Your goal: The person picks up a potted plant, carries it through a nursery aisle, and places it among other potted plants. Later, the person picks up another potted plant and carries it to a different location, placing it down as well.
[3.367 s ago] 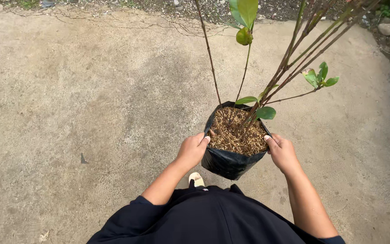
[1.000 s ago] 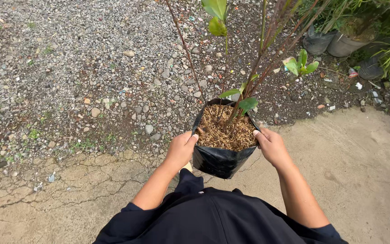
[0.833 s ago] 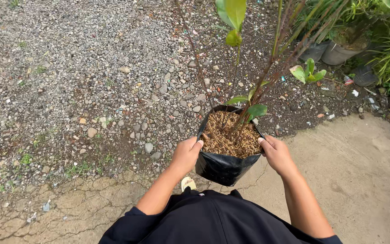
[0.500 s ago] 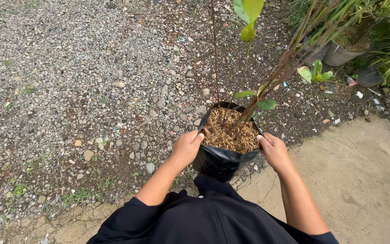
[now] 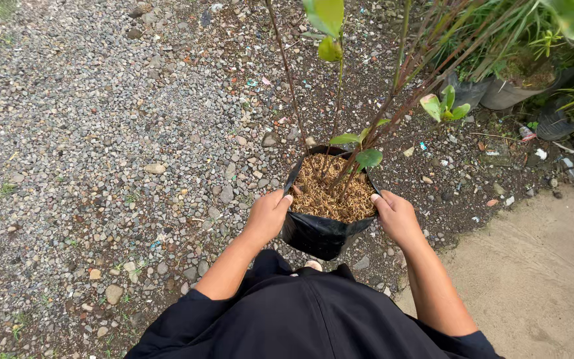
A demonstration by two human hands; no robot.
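Note:
I carry a black plastic grow bag (image 5: 320, 233) filled with brown, husk-like mulch (image 5: 330, 193). Thin reddish stems (image 5: 393, 106) with a few green leaves rise out of it toward the camera. My left hand (image 5: 268, 214) grips the bag's left rim, fingers curled over the edge. My right hand (image 5: 396, 218) grips the right rim the same way. The bag hangs in front of my dark shirt (image 5: 307, 316), above the gravel.
Grey gravel (image 5: 101, 146) covers the ground to the left and ahead. A concrete slab (image 5: 539, 279) lies at the lower right. Potted plants in dark pots (image 5: 499, 93) with long green leaves stand at the upper right, with small litter scraps around them.
I have walked off the cracked concrete onto the gravel with the bag held in both hands. The potted plants at the upper right have come closer.

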